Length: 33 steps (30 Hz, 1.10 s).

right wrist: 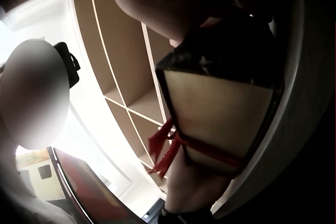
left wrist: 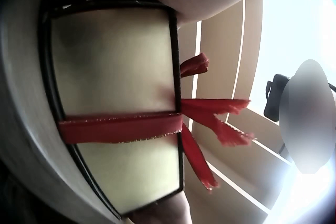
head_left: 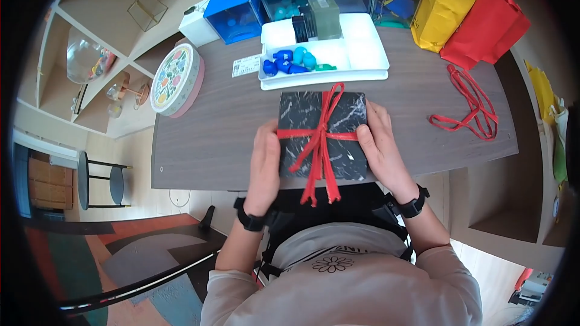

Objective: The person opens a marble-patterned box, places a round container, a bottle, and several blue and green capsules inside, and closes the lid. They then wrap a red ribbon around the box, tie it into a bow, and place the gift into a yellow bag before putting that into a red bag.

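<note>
A gift box [head_left: 300, 111] with a black marble-patterned top is tied crosswise with red ribbon [head_left: 323, 133]. Its bow lies on top, and the frayed tails hang over the side nearest the person. Both wrist views show its plain cream side [left wrist: 113, 56] with a band of ribbon across it. The left hand [head_left: 264, 160] holds the box along its left side. On the opposite side the right hand [head_left: 386, 151] grips it, thumb over the top edge and the other fingers along the side. The box is at the front edge of the grey table [head_left: 211, 145].
Behind the box stands a white tray [head_left: 362, 75] with small blue and teal bottles [head_left: 283, 60]. Loose red ribbon [head_left: 465, 108] lies to the right, below yellow [head_left: 441, 9] and red bags [head_left: 486, 21]. A round floral box [head_left: 176, 78] sits at left, near blue boxes [head_left: 235, 9].
</note>
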Motion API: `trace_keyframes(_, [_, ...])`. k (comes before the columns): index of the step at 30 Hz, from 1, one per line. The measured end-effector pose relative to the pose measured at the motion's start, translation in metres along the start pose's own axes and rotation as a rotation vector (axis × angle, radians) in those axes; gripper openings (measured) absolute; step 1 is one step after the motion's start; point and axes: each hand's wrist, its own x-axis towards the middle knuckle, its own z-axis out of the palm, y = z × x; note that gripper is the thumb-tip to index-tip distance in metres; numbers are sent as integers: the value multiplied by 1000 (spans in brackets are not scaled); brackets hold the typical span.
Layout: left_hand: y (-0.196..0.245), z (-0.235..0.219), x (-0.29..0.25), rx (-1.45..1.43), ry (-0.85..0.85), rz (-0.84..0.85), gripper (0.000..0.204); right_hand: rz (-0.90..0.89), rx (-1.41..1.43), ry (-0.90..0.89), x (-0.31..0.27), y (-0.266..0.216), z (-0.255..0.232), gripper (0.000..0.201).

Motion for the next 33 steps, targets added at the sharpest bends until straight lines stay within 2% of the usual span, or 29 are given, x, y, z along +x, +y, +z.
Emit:
trace_keyframes(1, [6,4,-2,59,-17,16,50,-1,4,3,3,2,-3,65])
trace_keyframes(3, [10,9,-4,-11,-34,-25,42,4,34,-35,8,5,-14,62])
trace_keyframes(6, [18,13,2,6,-41,-62,39,27,54,-58,13,7,-20,58])
trace_keyframes(13, [20,26,-1,131,0,31,49,70,35,-35,13,15,-26,59])
trace_keyframes(18, [15,22,-5,41,-80,-14,52,78,34,-29,13,14,-27,61])
trace_keyframes(21, [25,21,-1,-178,-91,-89,55,86,111,-38,12,11,-29,64])
trace_keyframes(22, [26,23,-2,-312,-99,-167,59,149,166,-104,13,4,-36,68])
trace_keyframes(25, [40,26,-2,-420,-141,-191,61,185,533,-59,4,-10,-36,71])
trace_keyframes(26, [45,26,0,-378,-153,-160,62,232,611,-89,2,-16,-44,74])
trace_keyframes(29, [51,31,9,-408,-244,-66,61,266,761,-1,4,-38,-74,76])
trace_keyframes(30, [57,34,14,-432,-261,-80,58,290,750,54,8,-43,-92,78])
trace_keyframes(31, [66,37,22,-458,-279,-90,54,309,830,151,14,-54,-110,75])
trace_keyframes(32, [71,39,27,-486,-297,-97,51,243,777,252,21,-71,-131,74])
trace_keyframes(33, [67,39,30,-418,-296,-77,47,277,728,450,27,-88,-150,72])
